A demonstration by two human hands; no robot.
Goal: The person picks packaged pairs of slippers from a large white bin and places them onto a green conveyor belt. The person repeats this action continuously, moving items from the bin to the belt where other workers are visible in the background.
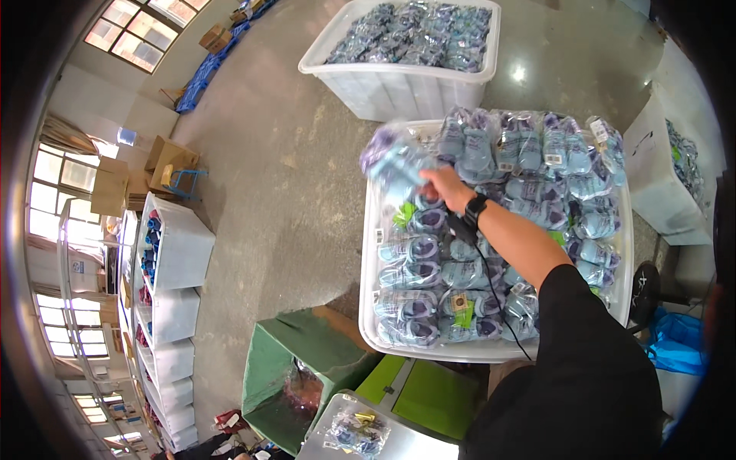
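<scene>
Right hand [445, 186] closed on a bagged shoe pair [395, 161], blurred, gripping its near end, probably so the bulk hangs clear; it's over the far-left corner of the white bin [368, 295]. Other bagged shoes [408, 261] sit in rows, likely to pack tight. Left hand not visible.

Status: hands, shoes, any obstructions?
Right hand gripping bagged shoes, blurred, at white bin's far left corner. Left hand out of view. Possible snag: black corded device close to the wrist.
</scene>
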